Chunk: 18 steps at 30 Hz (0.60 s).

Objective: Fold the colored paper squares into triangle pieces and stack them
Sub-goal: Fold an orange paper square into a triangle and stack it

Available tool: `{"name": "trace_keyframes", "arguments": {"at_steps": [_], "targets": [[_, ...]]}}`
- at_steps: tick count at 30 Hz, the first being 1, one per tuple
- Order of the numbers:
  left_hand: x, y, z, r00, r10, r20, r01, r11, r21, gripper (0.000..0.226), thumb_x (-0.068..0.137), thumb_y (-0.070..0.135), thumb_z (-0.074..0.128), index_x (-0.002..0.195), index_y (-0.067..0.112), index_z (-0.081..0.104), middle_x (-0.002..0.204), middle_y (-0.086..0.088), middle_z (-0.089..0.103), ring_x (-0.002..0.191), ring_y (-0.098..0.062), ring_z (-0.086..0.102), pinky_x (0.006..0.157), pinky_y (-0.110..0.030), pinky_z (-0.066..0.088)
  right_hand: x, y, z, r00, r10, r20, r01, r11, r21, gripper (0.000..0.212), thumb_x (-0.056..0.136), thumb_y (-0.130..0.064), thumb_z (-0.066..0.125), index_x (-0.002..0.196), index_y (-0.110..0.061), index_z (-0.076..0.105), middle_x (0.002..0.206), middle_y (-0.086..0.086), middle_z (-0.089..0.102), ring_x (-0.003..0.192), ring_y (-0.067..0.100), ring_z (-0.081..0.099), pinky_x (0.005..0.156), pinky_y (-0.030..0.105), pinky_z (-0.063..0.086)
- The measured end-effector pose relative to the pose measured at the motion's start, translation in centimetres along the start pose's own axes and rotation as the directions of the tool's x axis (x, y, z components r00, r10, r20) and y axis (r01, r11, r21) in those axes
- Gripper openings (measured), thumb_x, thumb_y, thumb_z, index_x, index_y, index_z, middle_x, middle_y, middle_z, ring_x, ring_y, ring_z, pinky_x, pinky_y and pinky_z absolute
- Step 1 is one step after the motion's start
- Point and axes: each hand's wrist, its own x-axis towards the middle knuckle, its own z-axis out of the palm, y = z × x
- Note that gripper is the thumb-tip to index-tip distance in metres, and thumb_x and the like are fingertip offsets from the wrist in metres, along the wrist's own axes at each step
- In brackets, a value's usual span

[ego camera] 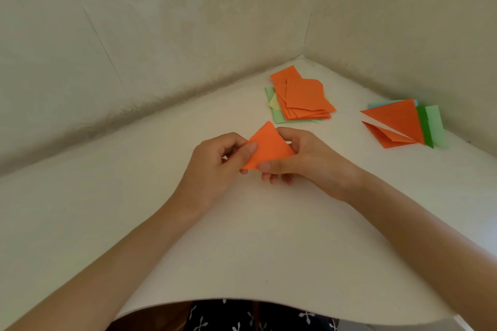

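Note:
An orange paper piece [269, 145], folded into a triangle shape, is held just above the white table between both hands. My left hand [217, 164] pinches its left edge with the thumb on top. My right hand [304, 158] pinches its lower right corner, fingers curled underneath. Farther back lies a loose pile of paper squares [301, 97], orange on top with green, yellow and blue sheets beneath. At the right sits a stack of folded triangle pieces [395, 123], orange on top of green and blue ones.
The white table [242, 236] fits into a corner between two pale walls [161, 35]. Its near edge curves in front of me, above dark patterned fabric [242, 317].

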Motion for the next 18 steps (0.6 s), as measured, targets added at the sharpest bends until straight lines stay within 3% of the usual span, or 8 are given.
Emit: {"name": "trace_keyframes", "arguments": {"at_steps": [4,9,18], "targets": [[-0.3,0.3,0.3,0.996,0.090,-0.030,-0.086,0.992,0.093,0.026,0.091,0.029,0.052,0.070,0.014,0.053,0.057,0.009,0.049,0.054,-0.004,0.043,0.054,-0.013,0.032,0.0,-0.2,0.0,1.000,0.014,-0.003,-0.013,0.999,0.036,0.011,0.081,-0.005,0.069,0.087,-0.012,0.064,0.073,0.004,0.070,0.066,0.013,0.062,0.054,0.023,0.042],[-0.5,0.3,0.1,0.991,0.110,-0.071,-0.103,0.989,0.105,0.025,0.091,0.029,0.052,0.072,0.013,0.053,0.065,0.000,0.053,0.056,-0.008,0.044,0.054,-0.013,0.032,-0.1,-0.4,-1.3,0.997,0.074,-0.023,-0.073,0.997,0.033,0.007,0.081,-0.006,0.069,0.087,-0.006,0.066,0.080,0.008,0.073,0.072,0.013,0.061,0.058,0.020,0.044],[-0.5,0.6,0.0,0.984,0.123,-0.126,-0.108,0.987,0.116,0.022,0.093,0.024,0.053,0.072,0.020,0.052,0.069,0.008,0.053,0.058,-0.002,0.045,0.057,-0.010,0.032,-0.3,-0.3,-3.0,0.988,0.152,-0.030,-0.146,0.978,0.147,0.009,0.081,0.000,0.066,0.079,-0.009,0.065,0.080,0.008,0.073,0.068,0.010,0.061,0.061,0.019,0.046]]}}
